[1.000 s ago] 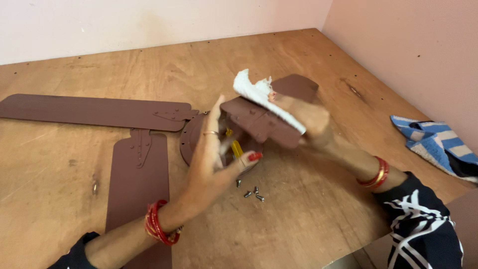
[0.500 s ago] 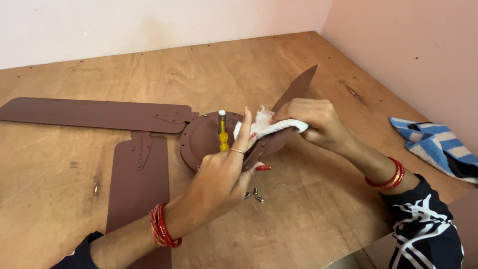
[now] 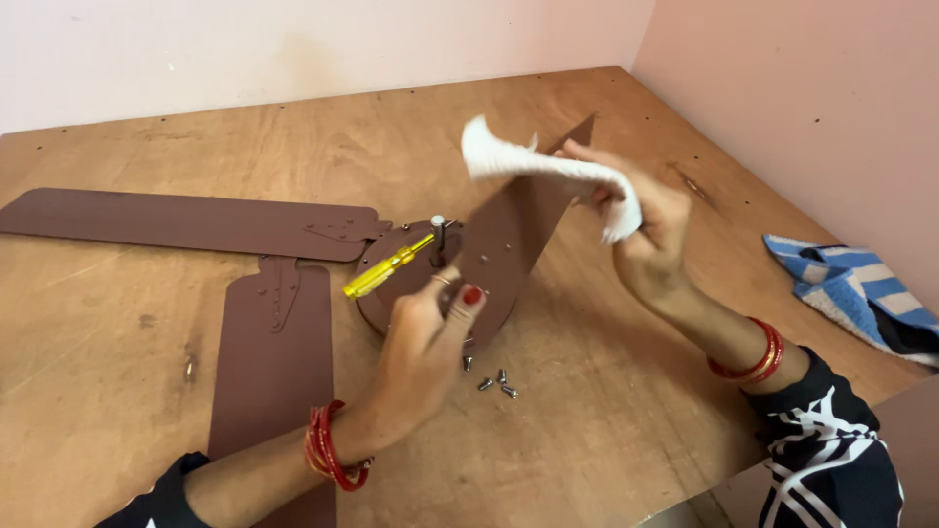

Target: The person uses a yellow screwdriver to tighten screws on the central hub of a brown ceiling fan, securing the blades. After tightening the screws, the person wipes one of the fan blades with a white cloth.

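Loose screws (image 3: pixel 492 377) lie beside the blade (image 3: pixel 509 244); striped cloth (image 3: pixel 851 293) well apart.

Soft, even, bright light; slight motion blur.

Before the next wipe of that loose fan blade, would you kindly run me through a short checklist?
1. Left hand grips the loose fan blade at its near end: ok.
2. Right hand holds the white cloth: ok.
3. Cloth lying flat on the blade: not ok, it is raised and flapping.
4. Yellow screwdriver out of the way: not ok, it lies on the motor hub beside the blade.
5. Loose screws safe on the table: ok.
6. Blade clean: cannot tell.
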